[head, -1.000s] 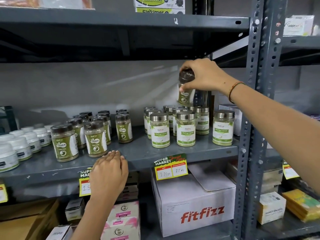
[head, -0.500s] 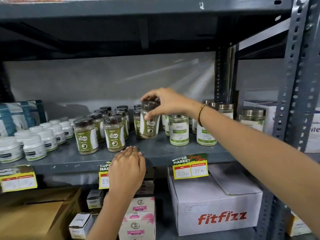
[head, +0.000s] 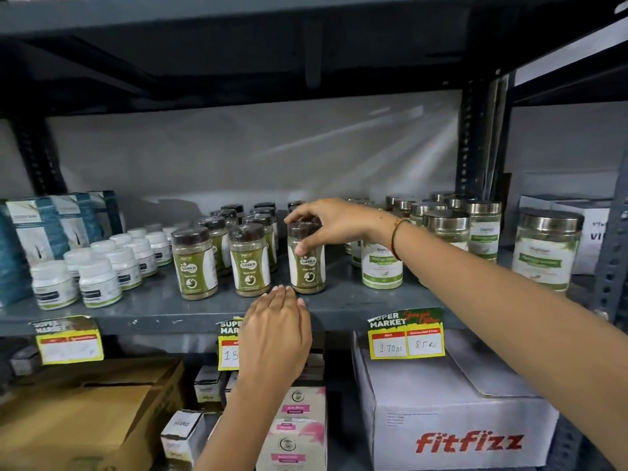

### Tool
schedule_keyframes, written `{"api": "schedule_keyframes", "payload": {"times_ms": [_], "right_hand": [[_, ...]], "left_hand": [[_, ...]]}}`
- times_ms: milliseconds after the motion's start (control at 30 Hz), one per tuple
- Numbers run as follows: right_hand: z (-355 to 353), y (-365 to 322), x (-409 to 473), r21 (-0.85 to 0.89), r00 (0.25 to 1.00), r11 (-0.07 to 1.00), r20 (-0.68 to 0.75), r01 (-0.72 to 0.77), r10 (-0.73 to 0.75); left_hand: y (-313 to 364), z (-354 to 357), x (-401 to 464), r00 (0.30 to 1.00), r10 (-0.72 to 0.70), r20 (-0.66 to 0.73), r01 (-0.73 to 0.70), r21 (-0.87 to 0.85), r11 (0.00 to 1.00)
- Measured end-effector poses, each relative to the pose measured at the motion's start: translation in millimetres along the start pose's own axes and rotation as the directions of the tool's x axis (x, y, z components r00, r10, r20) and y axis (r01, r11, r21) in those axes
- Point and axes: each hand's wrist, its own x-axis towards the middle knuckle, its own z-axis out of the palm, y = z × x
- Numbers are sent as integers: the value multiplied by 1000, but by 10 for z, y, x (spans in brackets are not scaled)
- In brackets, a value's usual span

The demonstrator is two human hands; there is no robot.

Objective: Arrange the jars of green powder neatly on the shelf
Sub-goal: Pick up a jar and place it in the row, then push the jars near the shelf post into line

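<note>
A dark-lidded jar of green powder (head: 307, 266) stands upright at the front of the grey shelf (head: 339, 305), third in the front row beside two matching jars (head: 195, 266) (head: 249, 263). My right hand (head: 326, 226) grips its lid from above, thumb on the front of the jar. More of these jars (head: 238, 219) stand in rows behind. My left hand (head: 277, 331) rests flat on the shelf's front edge just below the held jar, fingers together, holding nothing.
Steel-lidded jars with green labels (head: 382, 263) (head: 543, 249) fill the shelf's right side. Small white tubs (head: 98, 283) and blue boxes (head: 37, 229) sit at the left. Price tags (head: 406, 334) hang from the edge. A Fitfizz carton (head: 452, 419) and cardboard boxes (head: 85, 419) lie below.
My right hand carried the jar from high at the right down and leftward, and it now stands on the shelf in the front row. My left hand stayed on the shelf edge.
</note>
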Motion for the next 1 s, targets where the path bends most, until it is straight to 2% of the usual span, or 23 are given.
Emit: {"api": "schedule_keyframes", "payload": {"times_ms": [167, 300, 500, 667, 833, 933, 1000], "right_hand": [[23, -1, -4, 26, 1000, 1000, 2, -7, 7], [47, -18, -66, -28, 1000, 1000, -24, -10, 9], [-60, -70, -284, -95, 986, 995, -166, -14, -2], [-236, -84, -599, -251, 924, 968, -376, -24, -75], [-525, 79, -1056, -346, 897, 924, -442, -163, -7], [-736, 273, -1354, -353, 870, 883, -481, -308, 111], [-851, 419, -1545, -388, 846, 816, -488, -430, 214]], "left_hand": [[-15, 29, 5, 1000, 8, -16, -8, -4, 1000], [-21, 30, 9, 1000, 16, -10, -17, -6, 1000], [-9, -3, -14, 1000, 10, -8, -10, -19, 1000], [7, -53, -31, 1000, -1, -6, 1, -12, 1000], [16, -87, -34, 1000, 0, 24, 0, -18, 1000], [20, -104, -36, 999, 6, 39, -6, -13, 1000], [17, -112, -41, 999, 8, 45, -8, -4, 1000]]}}
